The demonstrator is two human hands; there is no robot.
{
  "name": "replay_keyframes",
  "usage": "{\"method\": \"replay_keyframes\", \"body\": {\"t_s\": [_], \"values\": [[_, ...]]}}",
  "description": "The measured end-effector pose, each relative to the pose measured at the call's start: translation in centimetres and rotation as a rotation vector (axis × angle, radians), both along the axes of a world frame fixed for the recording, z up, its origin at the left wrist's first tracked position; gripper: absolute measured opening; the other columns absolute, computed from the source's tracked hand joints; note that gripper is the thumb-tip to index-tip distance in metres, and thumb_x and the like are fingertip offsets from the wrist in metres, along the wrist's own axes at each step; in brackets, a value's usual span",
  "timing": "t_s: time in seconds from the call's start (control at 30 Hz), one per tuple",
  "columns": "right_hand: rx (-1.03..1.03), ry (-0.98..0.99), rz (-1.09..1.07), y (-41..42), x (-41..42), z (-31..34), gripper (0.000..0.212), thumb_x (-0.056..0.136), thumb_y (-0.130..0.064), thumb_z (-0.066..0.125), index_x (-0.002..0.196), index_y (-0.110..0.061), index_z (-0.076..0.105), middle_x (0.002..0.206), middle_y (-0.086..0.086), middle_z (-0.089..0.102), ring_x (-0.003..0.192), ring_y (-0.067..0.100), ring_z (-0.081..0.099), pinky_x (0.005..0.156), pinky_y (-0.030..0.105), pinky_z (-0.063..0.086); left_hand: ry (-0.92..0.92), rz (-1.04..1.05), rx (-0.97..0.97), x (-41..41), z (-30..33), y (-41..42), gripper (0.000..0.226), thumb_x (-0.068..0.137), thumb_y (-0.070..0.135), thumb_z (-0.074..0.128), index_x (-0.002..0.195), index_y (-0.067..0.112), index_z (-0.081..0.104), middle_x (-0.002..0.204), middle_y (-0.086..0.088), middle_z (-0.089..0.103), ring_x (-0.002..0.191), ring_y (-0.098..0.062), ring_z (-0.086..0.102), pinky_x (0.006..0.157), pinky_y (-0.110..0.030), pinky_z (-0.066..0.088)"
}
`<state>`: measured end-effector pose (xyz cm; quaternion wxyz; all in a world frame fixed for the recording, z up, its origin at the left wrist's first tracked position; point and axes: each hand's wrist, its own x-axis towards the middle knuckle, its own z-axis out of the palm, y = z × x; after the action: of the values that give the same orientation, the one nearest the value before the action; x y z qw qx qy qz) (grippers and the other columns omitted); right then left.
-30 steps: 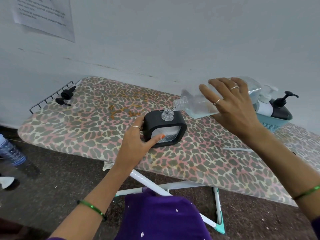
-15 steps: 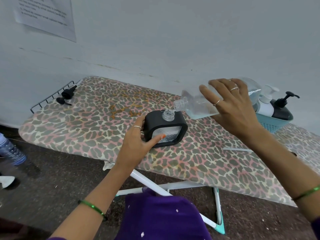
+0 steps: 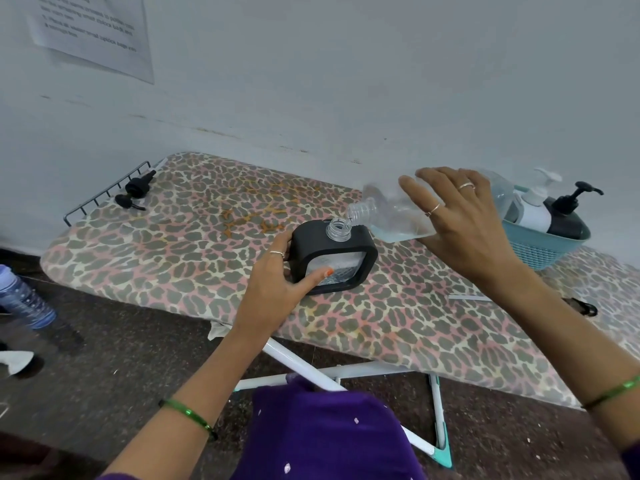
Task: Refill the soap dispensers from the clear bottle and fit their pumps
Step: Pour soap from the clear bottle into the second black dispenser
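On the leopard-print surface (image 3: 194, 258), the left hand (image 3: 277, 289) grips the black-framed dispenser (image 3: 334, 259), which stands upright with its neck open. The right hand (image 3: 464, 223) holds the clear bottle (image 3: 388, 216) tilted, mouth just above that neck. Farther off, a blue basket (image 3: 536, 247) holds pumped bottles; two loose black pumps (image 3: 133, 192) lie at the far left.

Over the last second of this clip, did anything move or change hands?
Almost nothing. The right hand keeps the clear bottle tilted, mouth at the open neck of the black square dispenser; the left hand still steadies that dispenser on the ironing board. The loose black pumps and basket stayed put.
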<state>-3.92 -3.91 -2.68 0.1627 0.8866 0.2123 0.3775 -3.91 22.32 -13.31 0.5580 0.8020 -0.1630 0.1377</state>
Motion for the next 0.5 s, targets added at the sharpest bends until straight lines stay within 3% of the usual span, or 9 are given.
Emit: {"method": "replay_keyframes", "body": {"t_s": [0.17,0.27,0.4,0.5], "values": [[0.146,0.056,0.03,0.9,-0.4,-0.6,0.071,0.069,-0.012,0.079,0.129,-0.016,0.041,0.12,0.013,0.058,0.108,0.036,0.054,0.086,0.047,0.039,0.009,-0.002,0.003,0.0,0.0,0.0,0.068,0.078,0.043,0.075,0.136,0.023,0.045,0.116,0.006,0.062,0.105,-0.008,0.062,0.085,-0.023,0.056],[0.285,0.141,0.034,1.5,-0.7,-0.7,0.073,0.069,-0.019,0.081,0.131,-0.017,0.042,0.123,0.012,0.057,0.11,0.036,0.054,0.087,0.047,0.041,0.025,-0.015,-0.025,-0.1,0.3,0.0,0.063,0.079,0.035,0.077,0.133,0.028,0.045,0.111,0.011,0.061,0.101,-0.001,0.061,0.079,-0.013,0.053],[0.599,0.255,0.075,2.4,-1.2,-0.2,0.074,0.068,-0.019,0.08,0.131,-0.018,0.041,0.122,0.011,0.056,0.105,0.034,0.054,0.084,0.047,0.044,0.036,-0.01,-0.019,-0.2,0.2,0.0,0.064,0.08,0.035,0.077,0.134,0.029,0.044,0.112,0.008,0.062,0.101,-0.005,0.063,0.078,-0.012,0.052],[0.823,0.289,0.103,2.7,-1.3,0.1,0.072,0.072,-0.024,0.079,0.132,-0.02,0.04,0.116,0.002,0.055,0.101,0.024,0.054,0.083,0.038,0.047,0.031,-0.01,-0.008,-0.2,0.1,0.0,0.065,0.08,0.036,0.077,0.136,0.029,0.043,0.115,0.007,0.062,0.103,-0.007,0.062,0.081,-0.016,0.054]]}}
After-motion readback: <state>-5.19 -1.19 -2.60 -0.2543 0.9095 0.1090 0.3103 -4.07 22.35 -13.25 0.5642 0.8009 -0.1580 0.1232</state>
